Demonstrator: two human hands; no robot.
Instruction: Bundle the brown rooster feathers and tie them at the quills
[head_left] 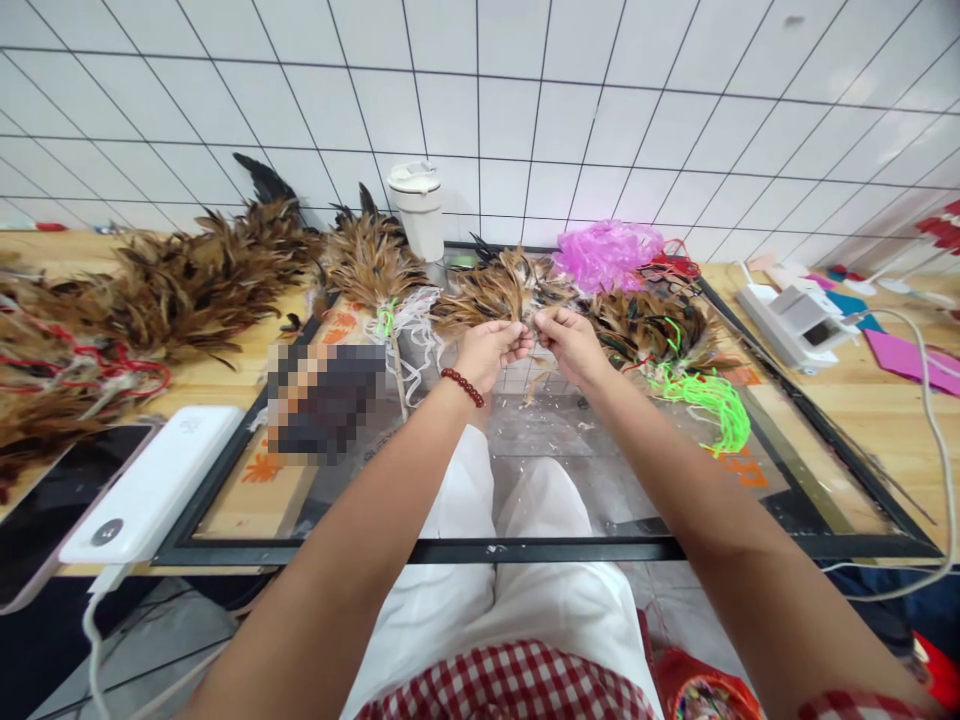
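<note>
My left hand point(491, 350), with a red bead bracelet point(463, 386) on its wrist, and my right hand point(571, 342) meet above the glass table top point(570, 470). Both pinch a small bunch of brown feathers point(534, 322) between their fingertips, with a few feather tips hanging down below. Right behind the hands lies a loose heap of brown feathers point(491, 290). A tied feather bundle with white and green string point(390, 300) lies to the left of my left hand.
A big feather pile point(187, 285) covers the left of the wooden bench. A white cup point(417, 208) stands at the wall. Pink plastic point(606, 252), green cord point(705, 400), a white power bank point(154, 485), a phone point(45, 510) and a white device point(787, 320) lie around.
</note>
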